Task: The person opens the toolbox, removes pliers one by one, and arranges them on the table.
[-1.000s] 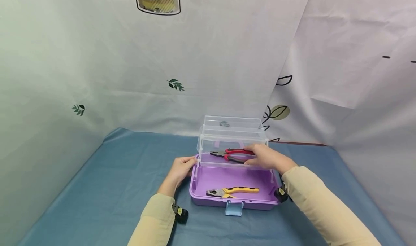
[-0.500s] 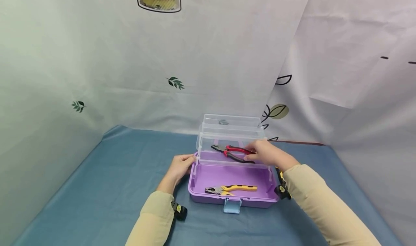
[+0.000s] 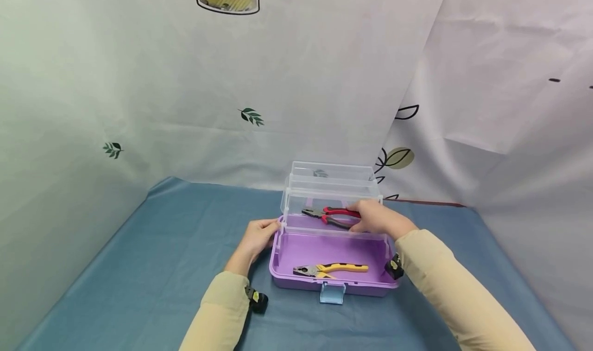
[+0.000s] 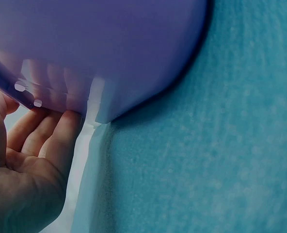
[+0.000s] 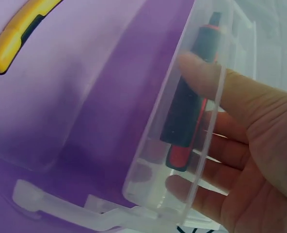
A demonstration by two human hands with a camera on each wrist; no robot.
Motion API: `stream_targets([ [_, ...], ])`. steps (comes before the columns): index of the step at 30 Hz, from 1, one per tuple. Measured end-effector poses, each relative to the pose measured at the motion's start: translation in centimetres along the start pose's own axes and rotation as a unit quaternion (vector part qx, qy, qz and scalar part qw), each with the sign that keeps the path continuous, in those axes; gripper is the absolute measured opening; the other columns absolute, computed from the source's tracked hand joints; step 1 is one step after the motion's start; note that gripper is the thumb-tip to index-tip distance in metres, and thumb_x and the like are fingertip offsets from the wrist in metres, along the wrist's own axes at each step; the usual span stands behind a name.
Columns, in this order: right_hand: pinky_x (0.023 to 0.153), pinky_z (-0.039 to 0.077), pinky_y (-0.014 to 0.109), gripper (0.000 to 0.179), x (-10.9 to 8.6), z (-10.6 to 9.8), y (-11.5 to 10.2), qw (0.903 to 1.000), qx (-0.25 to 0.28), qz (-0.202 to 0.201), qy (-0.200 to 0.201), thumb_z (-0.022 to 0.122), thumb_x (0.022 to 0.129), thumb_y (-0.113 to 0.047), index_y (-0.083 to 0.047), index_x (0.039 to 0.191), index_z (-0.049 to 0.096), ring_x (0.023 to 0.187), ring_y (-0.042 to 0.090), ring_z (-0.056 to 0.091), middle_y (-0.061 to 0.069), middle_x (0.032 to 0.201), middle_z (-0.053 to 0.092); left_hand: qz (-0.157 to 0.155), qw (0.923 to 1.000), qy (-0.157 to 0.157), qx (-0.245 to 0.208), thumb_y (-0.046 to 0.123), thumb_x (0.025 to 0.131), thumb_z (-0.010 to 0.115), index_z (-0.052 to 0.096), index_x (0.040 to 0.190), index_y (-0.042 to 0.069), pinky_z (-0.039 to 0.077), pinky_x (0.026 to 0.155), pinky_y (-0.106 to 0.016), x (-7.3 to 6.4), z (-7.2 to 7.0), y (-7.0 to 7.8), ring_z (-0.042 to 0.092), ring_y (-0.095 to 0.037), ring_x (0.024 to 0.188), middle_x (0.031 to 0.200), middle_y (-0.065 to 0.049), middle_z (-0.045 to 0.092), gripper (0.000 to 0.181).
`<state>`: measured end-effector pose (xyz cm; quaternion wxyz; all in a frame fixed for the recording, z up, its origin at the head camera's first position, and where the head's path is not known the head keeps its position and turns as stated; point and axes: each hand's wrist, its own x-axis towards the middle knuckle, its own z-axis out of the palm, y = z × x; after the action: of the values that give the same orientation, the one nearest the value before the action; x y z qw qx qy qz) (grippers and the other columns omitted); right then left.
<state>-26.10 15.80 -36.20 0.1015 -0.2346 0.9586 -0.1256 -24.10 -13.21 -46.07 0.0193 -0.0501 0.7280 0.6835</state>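
Note:
Red-and-black pliers [image 3: 340, 212] lie crosswise in the clear tray [image 3: 319, 231] of an open purple toolbox [image 3: 359, 291]. My right hand [image 3: 382, 220] reaches in from the right and holds them by the handles. In the right wrist view, its thumb rests on a dark handle [image 5: 184, 114], with the fingers on the far side. At the box's left side, my left hand [image 3: 256, 238] grips the wall, thumb at the rim and fingertips against the outside [image 4: 51, 107]. Yellow-and-black pliers [image 3: 344, 267] rest on the toolbox floor near the front wall.
A light blue latch [image 3: 332, 293] hangs at the toolbox front. More clear tray or lid parts [image 3: 331, 171] stand raised at the back. Blue cloth [image 3: 153, 268] covers the table, and pale printed fabric [image 3: 185, 99] hangs behind it.
The red-and-black pliers tilted in my right hand half a second ago, jaws up, and now lie more level. My left hand stays at the toolbox's left side.

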Motion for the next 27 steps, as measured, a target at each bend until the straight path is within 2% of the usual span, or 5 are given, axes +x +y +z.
stream_targets([
  [7,0.085,0.052,0.04,0.066,-0.1,-0.2,0.8,0.9995,0.029,-0.01,-0.002,0.072,0.082,-0.029,0.004,0.134,0.049,0.102,0.02,0.058,0.018,0.126,0.06,0.005,0.9999,-0.003,-0.008,0.009,0.088,0.057,0.064,0.118,-0.003,0.06,0.072,-0.032,0.2,0.2,0.0,0.065,-0.011,0.078,0.116,-0.023,0.065,0.033],
  [13,0.076,0.053,0.034,0.062,-0.9,-1.1,0.8,0.997,0.076,-0.002,-0.012,0.072,0.08,-0.037,0.002,0.126,0.058,0.087,0.015,0.059,0.012,0.111,0.067,0.003,1.0,-0.006,-0.002,0.011,0.089,0.058,0.064,0.119,-0.002,0.06,0.073,-0.032,0.2,0.2,-0.1,0.065,-0.01,0.079,0.119,-0.022,0.064,0.033],
  [17,0.072,0.052,0.031,0.059,-1.6,-1.5,0.4,0.9956,0.088,0.01,-0.031,0.075,0.077,-0.035,0.0,0.122,0.061,0.081,0.014,0.058,0.007,0.102,0.068,0.003,1.0,-0.005,0.0,0.01,0.089,0.058,0.064,0.119,-0.002,0.06,0.072,-0.031,0.2,0.1,-0.2,0.065,-0.01,0.079,0.118,-0.023,0.064,0.033],
  [21,0.075,0.053,0.032,0.066,-1.9,-1.2,-0.1,0.9956,0.08,0.018,-0.046,0.075,0.074,-0.032,0.002,0.128,0.056,0.085,0.015,0.057,0.009,0.109,0.066,0.006,1.0,0.0,-0.004,0.009,0.088,0.057,0.065,0.118,-0.003,0.06,0.071,-0.031,0.1,0.0,-0.2,0.065,-0.01,0.078,0.118,-0.023,0.064,0.033],
  [27,0.072,0.051,0.031,0.064,-1.9,-0.4,-0.3,0.9951,0.09,0.01,-0.039,0.076,0.072,-0.027,0.001,0.126,0.055,0.081,0.015,0.056,0.006,0.1,0.064,0.01,0.9999,0.002,-0.007,0.009,0.088,0.058,0.065,0.116,-0.003,0.06,0.069,-0.03,0.1,-0.1,-0.2,0.065,-0.009,0.076,0.115,-0.022,0.065,0.032],
])
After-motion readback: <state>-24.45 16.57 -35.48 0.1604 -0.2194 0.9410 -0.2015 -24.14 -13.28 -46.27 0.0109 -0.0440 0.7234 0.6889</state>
